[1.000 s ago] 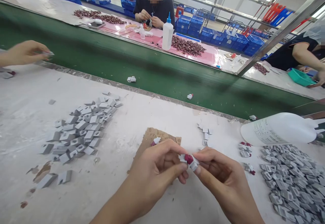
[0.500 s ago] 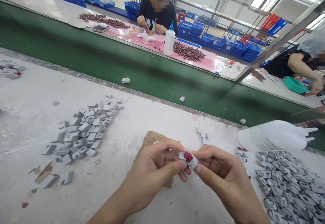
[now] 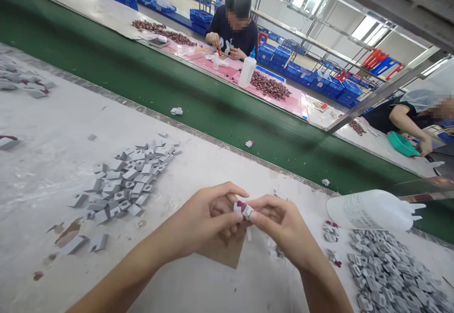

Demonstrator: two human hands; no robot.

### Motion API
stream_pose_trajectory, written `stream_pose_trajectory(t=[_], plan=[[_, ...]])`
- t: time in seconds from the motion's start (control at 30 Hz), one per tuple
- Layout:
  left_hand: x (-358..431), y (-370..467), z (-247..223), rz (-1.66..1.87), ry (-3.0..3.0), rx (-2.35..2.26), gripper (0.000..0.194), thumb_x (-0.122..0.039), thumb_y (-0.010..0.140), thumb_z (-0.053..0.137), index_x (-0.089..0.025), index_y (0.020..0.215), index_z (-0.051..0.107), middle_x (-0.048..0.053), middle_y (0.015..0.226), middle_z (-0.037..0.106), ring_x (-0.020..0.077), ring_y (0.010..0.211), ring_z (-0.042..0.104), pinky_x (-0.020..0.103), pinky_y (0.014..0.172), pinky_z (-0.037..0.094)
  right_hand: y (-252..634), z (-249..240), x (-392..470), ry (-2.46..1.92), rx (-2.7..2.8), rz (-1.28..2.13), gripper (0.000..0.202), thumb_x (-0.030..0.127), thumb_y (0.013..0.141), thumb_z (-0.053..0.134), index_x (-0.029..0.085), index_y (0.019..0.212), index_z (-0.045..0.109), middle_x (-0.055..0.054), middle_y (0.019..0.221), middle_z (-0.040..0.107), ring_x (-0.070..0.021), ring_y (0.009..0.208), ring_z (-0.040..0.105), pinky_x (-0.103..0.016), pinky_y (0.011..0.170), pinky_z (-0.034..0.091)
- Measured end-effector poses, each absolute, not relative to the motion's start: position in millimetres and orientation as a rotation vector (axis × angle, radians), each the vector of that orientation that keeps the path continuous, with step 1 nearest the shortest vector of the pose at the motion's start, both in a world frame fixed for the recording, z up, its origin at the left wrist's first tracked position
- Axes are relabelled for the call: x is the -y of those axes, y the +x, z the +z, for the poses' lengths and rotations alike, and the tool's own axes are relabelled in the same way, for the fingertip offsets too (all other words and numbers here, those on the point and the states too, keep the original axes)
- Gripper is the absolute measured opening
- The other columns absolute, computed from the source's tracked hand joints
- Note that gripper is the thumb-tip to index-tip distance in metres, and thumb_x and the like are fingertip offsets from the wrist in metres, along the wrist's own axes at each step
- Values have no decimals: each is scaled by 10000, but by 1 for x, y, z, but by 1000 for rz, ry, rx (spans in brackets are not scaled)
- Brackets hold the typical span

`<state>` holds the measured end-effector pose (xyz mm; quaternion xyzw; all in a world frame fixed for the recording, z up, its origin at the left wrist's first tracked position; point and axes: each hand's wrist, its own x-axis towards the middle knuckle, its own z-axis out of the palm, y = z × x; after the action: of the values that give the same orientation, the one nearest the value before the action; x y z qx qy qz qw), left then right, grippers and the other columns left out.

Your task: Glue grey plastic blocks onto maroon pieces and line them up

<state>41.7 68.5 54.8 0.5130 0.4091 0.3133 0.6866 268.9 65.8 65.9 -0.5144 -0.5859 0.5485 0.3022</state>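
Small white part (image 3: pixel 244 209) with a dark red piece sits between the two hands, above a brown card (image 3: pixel 223 251) on the table (image 3: pixel 53 152). Left hand (image 3: pixel 205 218): thumb and forefinger pinched narrow on the part's left end. Right hand (image 3: pixel 280 223): fingertips closed on its right end. Grey pile (image 3: pixel 131 180) lies well left; bottle (image 3: pixel 369 209) lies on its side to the right.

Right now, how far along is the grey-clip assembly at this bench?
Done: a few finished pieces with maroon inserts lie beside the tipped white bottle, and three more sit on the green belt. In hand: the left hand and right hand pinch one small grey-and-maroon part between fingertips. Left: two big piles of grey clips, left pile and right pile.
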Motion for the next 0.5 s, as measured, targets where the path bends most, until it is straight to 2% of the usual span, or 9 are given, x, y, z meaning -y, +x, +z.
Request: stream_pose_trajectory(t=[0.07,0.13,0.2,0.3,0.4,0.5], plan=[[-86,34,55,769,1331,-1136,191,-389,960,739,-283,1112,784,-2,855,814,204,772,772,313,717,614,260,58,-109,-1512,1730,1164,210,335,1022,706,183,1104,826,-111,1028,854,-260,822,820,-441,813,702],[-112,31,53,847,1493,-1350,140,-359,940,742,-273,1038,794,17,986,833,232,911,781,333,792,618,248,48,-159,-1570,1742,935,253,224,1062,624,200,1262,776,-146,1327,782,-265,1011,798,-490,961,664],[-143,33,49,873,1569,-1497,104,-288,935,742,-249,1021,785,36,1063,829,247,1005,768,358,870,617,233,38,-206,-1591,1796,805,288,218,1066,681,217,1350,729,-139,1511,676,-276,1178,747,-529,1076,606],[-189,44,37,819,1593,-1602,126,-256,988,746,-191,1095,757,66,1121,804,236,1030,757,414,940,627,219,26,-253,-1629,1877,716,307,333,1071,741,218,1355,711,-111,1466,689,-289,1243,714,-523,1054,613],[-225,64,23,730,1630,-1677,261,-345,1046,732,-170,1240,725,87,1237,764,236,1063,754,458,944,645,224,25,-259,-1713,1851,644,292,362,1079,731,204,1323,715,-99,1369,729,-266,1152,744,-492,994,637],[-246,87,12,653,1680,-1727,328,-373,1054,724,-183,1320,705,104,1328,737,255,1118,747,476,960,648,249,30,-229,-1758,1787,598,225,344,1046,720,173,1185,766,-118,1174,795,-260,1021,762,-461,956,625]])
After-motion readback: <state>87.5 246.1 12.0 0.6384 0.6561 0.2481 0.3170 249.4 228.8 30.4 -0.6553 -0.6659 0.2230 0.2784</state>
